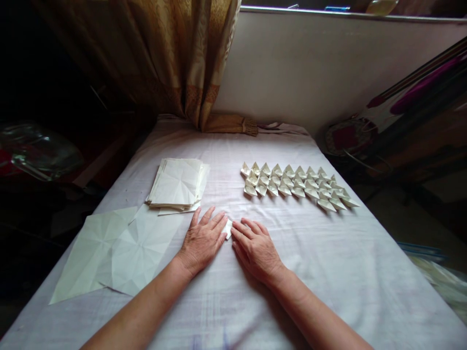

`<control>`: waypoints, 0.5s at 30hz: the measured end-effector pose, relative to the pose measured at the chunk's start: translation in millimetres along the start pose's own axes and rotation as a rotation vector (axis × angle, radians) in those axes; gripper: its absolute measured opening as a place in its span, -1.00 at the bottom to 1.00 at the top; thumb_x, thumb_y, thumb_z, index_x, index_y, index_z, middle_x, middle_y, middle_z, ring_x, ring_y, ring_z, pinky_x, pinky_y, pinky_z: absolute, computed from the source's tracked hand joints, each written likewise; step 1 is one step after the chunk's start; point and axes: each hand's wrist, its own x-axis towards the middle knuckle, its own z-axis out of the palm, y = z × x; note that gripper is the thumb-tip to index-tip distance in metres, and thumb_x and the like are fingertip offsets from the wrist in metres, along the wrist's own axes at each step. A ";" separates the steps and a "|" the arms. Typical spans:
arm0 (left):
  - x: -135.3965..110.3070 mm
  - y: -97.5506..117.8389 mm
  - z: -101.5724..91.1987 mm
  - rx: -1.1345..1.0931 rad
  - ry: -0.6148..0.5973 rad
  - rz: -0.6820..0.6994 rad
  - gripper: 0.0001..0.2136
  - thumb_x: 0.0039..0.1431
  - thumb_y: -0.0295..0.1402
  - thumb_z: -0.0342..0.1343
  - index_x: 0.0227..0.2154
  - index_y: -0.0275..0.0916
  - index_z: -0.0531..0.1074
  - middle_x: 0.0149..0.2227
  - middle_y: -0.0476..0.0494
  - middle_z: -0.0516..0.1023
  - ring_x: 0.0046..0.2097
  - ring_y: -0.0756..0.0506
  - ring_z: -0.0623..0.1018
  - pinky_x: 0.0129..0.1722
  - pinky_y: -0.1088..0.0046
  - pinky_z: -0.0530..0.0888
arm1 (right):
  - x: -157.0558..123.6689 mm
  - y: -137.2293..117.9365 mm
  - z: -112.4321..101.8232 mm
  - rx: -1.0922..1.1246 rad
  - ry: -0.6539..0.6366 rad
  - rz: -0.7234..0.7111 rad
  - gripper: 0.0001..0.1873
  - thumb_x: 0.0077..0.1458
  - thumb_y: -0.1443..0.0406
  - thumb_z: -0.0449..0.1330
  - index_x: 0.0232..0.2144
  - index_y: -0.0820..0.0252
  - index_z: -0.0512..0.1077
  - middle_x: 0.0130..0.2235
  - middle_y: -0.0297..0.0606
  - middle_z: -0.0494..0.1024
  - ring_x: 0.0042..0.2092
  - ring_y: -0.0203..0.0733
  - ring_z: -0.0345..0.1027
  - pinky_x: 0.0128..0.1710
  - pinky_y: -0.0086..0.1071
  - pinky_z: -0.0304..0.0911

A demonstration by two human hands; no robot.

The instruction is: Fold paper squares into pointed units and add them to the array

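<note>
A small folded piece of white paper (228, 229) lies on the cloth between my hands. My left hand (204, 239) rests flat with fingers spread, its index finger and thumb touching the paper's left side. My right hand (258, 249) lies palm down opposite, fingers stretched and slightly bent, fingertips at the right edge. The hands partly cover the folded paper. Beyond my left hand is a stack of creased paper sheets (177, 182). To the far right, several folded paper boats (288, 181) stand in rows.
Two creased loose sheets, one on the left (95, 243) and one overlapping it (140, 250), lie by my left forearm. A pale cloth (350, 282) covers the table. A gold curtain (193, 63) hangs over its far edge, against a white wall (292, 68).
</note>
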 end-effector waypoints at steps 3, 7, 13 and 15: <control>-0.7 -0.2 2.7 -0.003 0.010 -0.063 -0.67 0.28 -0.27 0.03 0.08 -0.06 0.42 0.18 -0.10 0.42 0.25 -0.25 0.29 0.28 -0.05 0.06 | 4.1 -3.4 -0.1 0.010 0.005 0.021 -0.70 0.20 0.29 0.13 -0.01 0.17 0.44 0.07 -0.19 0.51 0.13 0.01 0.26 0.13 -0.10 0.07; 1.9 -1.7 5.4 -0.062 0.033 -0.141 -0.70 0.26 -0.35 0.06 0.02 0.00 0.47 0.14 -0.11 0.46 0.20 -0.25 0.35 0.22 -0.06 0.18 | 9.7 -8.0 2.6 0.028 0.045 0.070 -0.80 0.14 0.28 0.20 -0.15 0.17 0.46 -0.01 -0.18 0.54 0.08 -0.01 0.29 0.08 -0.14 0.11; 6.8 -4.5 8.7 -0.133 0.077 -0.193 -0.78 0.26 -0.33 0.07 -0.10 0.03 0.54 0.07 -0.09 0.51 0.16 -0.23 0.39 0.18 -0.06 0.21 | 13.9 -12.6 4.6 0.052 0.084 0.110 -0.90 0.11 0.25 0.24 -0.31 0.15 0.43 -0.09 -0.17 0.54 0.00 -0.05 0.31 0.03 -0.18 0.15; 7.1 -4.8 8.7 -0.140 0.077 -0.199 -0.78 0.27 -0.32 0.07 -0.11 0.04 0.55 0.07 -0.08 0.51 0.15 -0.22 0.39 0.18 -0.05 0.20 | 13.2 -13.2 4.0 0.051 0.080 0.114 -0.90 0.11 0.26 0.23 -0.31 0.15 0.43 -0.08 -0.17 0.54 -0.01 -0.04 0.31 0.02 -0.18 0.15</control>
